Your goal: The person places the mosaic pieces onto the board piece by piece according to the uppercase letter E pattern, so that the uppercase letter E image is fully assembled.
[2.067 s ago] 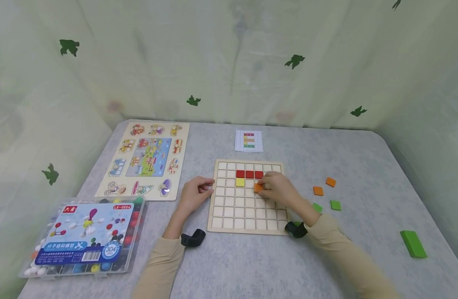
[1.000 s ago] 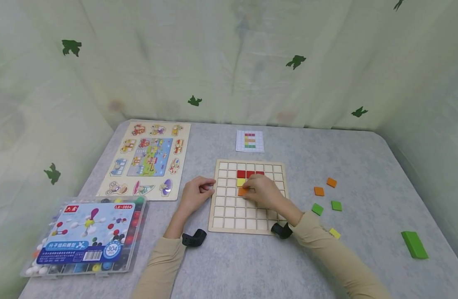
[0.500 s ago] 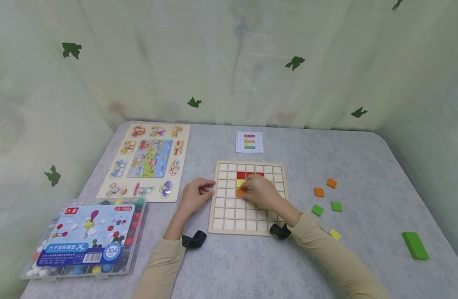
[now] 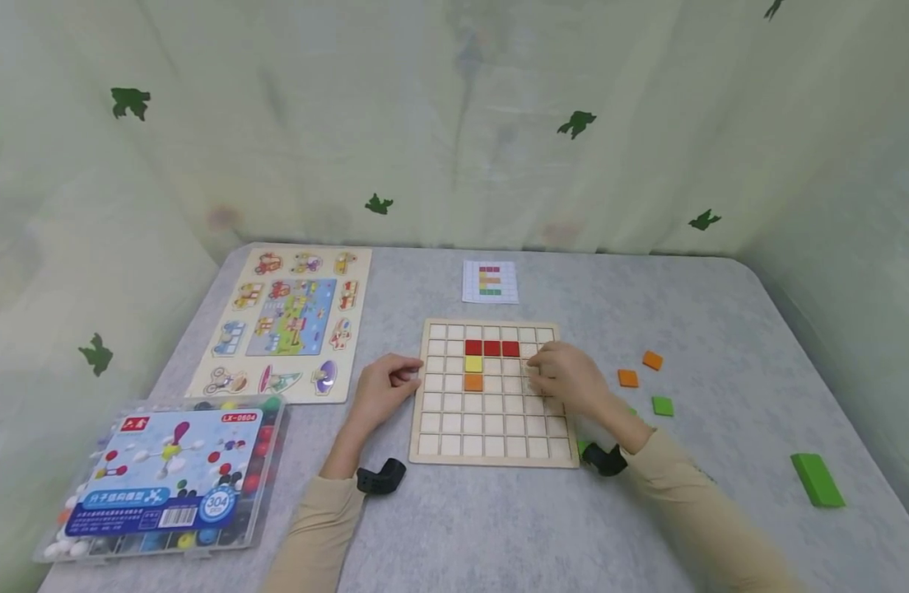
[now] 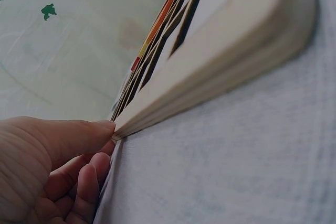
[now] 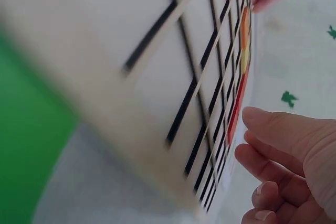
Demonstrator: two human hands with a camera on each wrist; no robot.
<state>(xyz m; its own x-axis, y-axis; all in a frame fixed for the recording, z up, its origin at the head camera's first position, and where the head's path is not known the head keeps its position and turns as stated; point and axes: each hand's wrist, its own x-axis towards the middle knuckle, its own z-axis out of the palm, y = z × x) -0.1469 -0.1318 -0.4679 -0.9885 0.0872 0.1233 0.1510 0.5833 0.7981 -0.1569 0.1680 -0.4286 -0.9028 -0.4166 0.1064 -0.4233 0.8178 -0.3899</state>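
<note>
A wooden grid board (image 4: pixel 494 459) lies mid-table. Three red tiles (image 4: pixel 491 348) sit in a row in its cells, with a yellow tile (image 4: pixel 473 364) below the leftmost and an orange tile (image 4: pixel 473 382) under the yellow one. At the board's left edge my left hand (image 4: pixel 384 387) pinches the rim; in the left wrist view the thumb (image 5: pixel 79 135) meets the board's edge. My right hand (image 4: pixel 569 379) hovers over the board's right side. In the right wrist view its thumb and fingers (image 6: pixel 278 129) are apart, holding nothing.
Right of the board lie two loose orange tiles (image 4: pixel 628 378) and green tiles (image 4: pixel 663 406), some partly hidden by the right arm. A green block (image 4: pixel 818 479) stands far right. A pattern card (image 4: pixel 490 282) lies behind; a picture puzzle (image 4: pixel 354 329) and boxed molecule set (image 4: pixel 165 478) are left.
My right hand brought the orange tile leftward into the cell below the yellow one, let go of it, and has moved back right. The left hand stays at the board's edge.
</note>
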